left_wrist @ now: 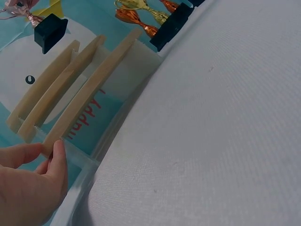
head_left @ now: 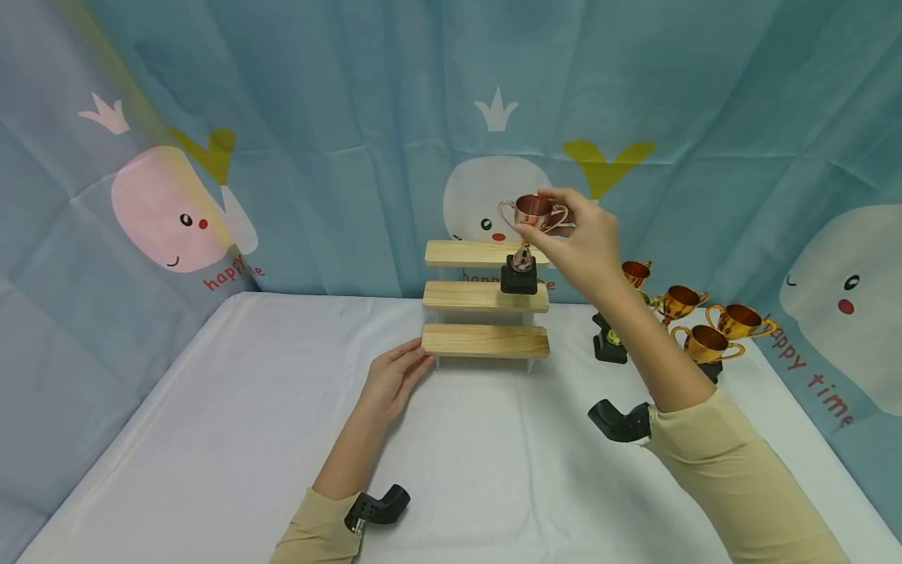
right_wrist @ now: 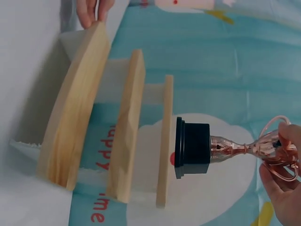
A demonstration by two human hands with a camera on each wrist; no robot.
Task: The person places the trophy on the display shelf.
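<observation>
My right hand [head_left: 581, 239] grips a rose-gold trophy cup [head_left: 533, 211] by its bowl, between thumb and fingers. The trophy is upright on a black base [right_wrist: 195, 148], which is held close over the top shelf in the right wrist view. Below it stands a three-tier wooden display stand [head_left: 486, 341] with clear supports. My left hand [head_left: 396, 381] pinches the left end of the lowest wooden shelf [left_wrist: 89, 94], thumb on one side and fingers on the other.
Several gold and bronze trophies, among them a front gold one [head_left: 707, 345], stand on black bases at the right of the white-covered table [head_left: 211, 439]. A blue cartoon-print curtain [head_left: 338, 157] hangs right behind the stand.
</observation>
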